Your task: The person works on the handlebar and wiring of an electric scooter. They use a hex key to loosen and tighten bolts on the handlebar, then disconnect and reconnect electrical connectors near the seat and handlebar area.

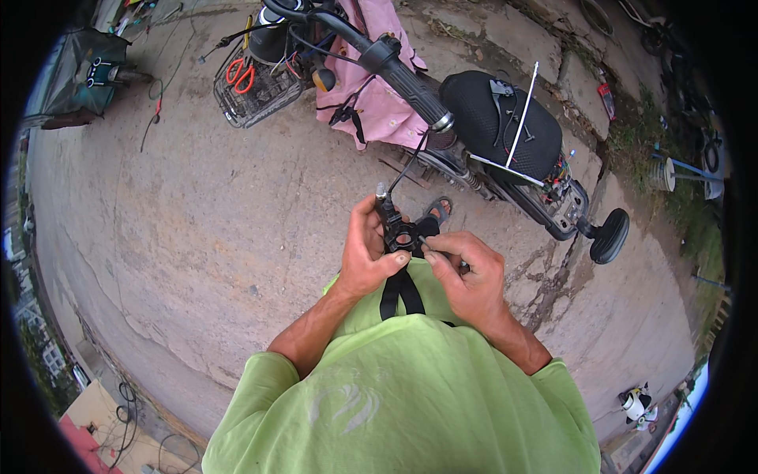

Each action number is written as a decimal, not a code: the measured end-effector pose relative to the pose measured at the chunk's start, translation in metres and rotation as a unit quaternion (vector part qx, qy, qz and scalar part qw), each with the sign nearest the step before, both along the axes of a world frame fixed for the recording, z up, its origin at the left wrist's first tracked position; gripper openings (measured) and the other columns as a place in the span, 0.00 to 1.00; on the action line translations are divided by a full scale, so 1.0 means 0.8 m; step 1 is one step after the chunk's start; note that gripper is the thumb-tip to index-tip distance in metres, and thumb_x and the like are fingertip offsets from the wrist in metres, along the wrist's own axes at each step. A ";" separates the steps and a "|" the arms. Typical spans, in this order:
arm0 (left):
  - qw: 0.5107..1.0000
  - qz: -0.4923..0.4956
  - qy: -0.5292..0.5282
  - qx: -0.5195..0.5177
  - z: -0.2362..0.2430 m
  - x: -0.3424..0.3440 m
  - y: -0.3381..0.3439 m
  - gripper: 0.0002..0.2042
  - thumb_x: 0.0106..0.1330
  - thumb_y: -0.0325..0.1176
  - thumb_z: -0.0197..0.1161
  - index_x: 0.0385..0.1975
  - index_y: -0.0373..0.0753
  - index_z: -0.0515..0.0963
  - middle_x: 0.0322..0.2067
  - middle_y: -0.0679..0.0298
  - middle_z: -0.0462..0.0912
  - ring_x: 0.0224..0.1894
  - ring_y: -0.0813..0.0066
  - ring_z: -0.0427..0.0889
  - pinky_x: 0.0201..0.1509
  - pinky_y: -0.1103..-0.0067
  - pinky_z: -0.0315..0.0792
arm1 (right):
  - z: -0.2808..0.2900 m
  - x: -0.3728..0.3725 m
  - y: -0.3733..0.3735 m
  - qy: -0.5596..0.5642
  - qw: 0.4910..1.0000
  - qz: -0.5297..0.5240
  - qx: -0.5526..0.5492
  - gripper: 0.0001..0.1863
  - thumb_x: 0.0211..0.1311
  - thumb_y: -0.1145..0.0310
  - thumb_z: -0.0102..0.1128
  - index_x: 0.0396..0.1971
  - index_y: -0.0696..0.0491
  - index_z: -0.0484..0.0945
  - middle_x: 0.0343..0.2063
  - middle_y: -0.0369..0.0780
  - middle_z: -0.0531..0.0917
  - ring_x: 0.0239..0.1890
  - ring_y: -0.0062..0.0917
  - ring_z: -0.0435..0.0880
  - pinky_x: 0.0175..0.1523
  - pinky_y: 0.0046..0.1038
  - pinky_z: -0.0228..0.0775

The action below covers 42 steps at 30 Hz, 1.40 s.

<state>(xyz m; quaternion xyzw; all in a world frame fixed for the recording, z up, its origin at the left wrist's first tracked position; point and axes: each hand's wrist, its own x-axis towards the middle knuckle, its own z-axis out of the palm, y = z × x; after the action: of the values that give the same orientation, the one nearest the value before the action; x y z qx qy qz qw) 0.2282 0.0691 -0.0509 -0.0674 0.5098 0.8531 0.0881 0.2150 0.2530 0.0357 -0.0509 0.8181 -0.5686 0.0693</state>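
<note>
My left hand [365, 249] grips a black handlebar control housing [402, 235] with a round clamp opening and a silver fitting at its upper end, held in front of my green shirt. A black cable runs from it up toward the handlebar grip [410, 95] of a two-wheeler. My right hand [466, 276] pinches something small and slim at the housing's right side, too small to name. Behind the hands, the vehicle's dark seat [497, 118] has white rods lying on it, and a pink cloth [339, 114] is draped over the front.
A wire basket [260, 101] with orange-handled scissors [241, 75] hangs at the front. A dark covered object [110, 75] with cords stands upper left, cracked concrete [158, 261] lies underfoot, and buckets [662, 174] sit in weeds at the right. My sandaled foot [439, 209] shows below.
</note>
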 end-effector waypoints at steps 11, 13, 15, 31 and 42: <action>0.975 -0.046 -0.128 0.178 0.014 -0.003 0.005 0.43 0.57 0.48 0.78 0.68 0.39 0.60 0.54 0.55 0.76 0.38 0.72 0.81 0.33 0.75 0.78 | 0.007 -0.006 -0.005 -0.080 0.996 -0.021 -0.024 0.09 0.61 0.75 0.70 0.41 0.58 0.84 0.31 0.38 0.88 0.20 0.12 0.77 0.26 0.21 0.69; 0.975 -0.036 -0.138 0.172 0.018 -0.004 0.009 0.39 0.61 0.44 0.76 0.66 0.38 0.61 0.49 0.57 0.77 0.30 0.76 0.78 0.26 0.77 0.73 | 0.000 -0.006 -0.007 -0.098 0.993 -0.037 -0.051 0.09 0.63 0.75 0.69 0.41 0.59 0.83 0.31 0.38 0.88 0.21 0.12 0.78 0.27 0.21 0.70; 0.975 -0.034 -0.151 0.159 0.023 -0.007 0.009 0.35 0.63 0.41 0.73 0.65 0.38 0.61 0.45 0.58 0.78 0.25 0.78 0.75 0.21 0.79 0.69 | -0.012 -0.005 -0.009 -0.109 0.987 -0.058 -0.108 0.09 0.66 0.74 0.68 0.42 0.60 0.81 0.32 0.38 0.89 0.23 0.12 0.79 0.29 0.21 0.71; 0.975 -0.052 -0.205 0.073 0.033 -0.015 0.000 0.31 0.69 0.35 0.68 0.64 0.35 0.57 0.35 0.64 0.77 0.18 0.84 0.70 0.16 0.84 0.61 | -0.024 -0.026 -0.005 -0.265 0.936 -0.104 -0.207 0.10 0.72 0.67 0.64 0.44 0.58 0.78 0.34 0.39 0.89 0.23 0.08 0.73 0.27 0.16 0.64; 0.993 -0.036 -0.105 0.035 0.017 -0.013 -0.002 0.34 0.67 0.39 0.70 0.65 0.34 0.58 0.39 0.60 0.79 0.21 0.82 0.71 0.20 0.83 0.64 | -0.031 -0.024 0.000 -0.128 0.987 -0.029 -0.097 0.09 0.65 0.74 0.68 0.44 0.59 0.82 0.30 0.37 0.87 0.23 0.11 0.75 0.29 0.21 0.68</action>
<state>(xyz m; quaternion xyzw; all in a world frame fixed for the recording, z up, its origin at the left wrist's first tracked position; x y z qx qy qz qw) 0.2175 0.0677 -0.0375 -0.1352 0.4692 0.8551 0.1742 0.1960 0.2531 0.0105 0.0394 0.7448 -0.6486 0.1516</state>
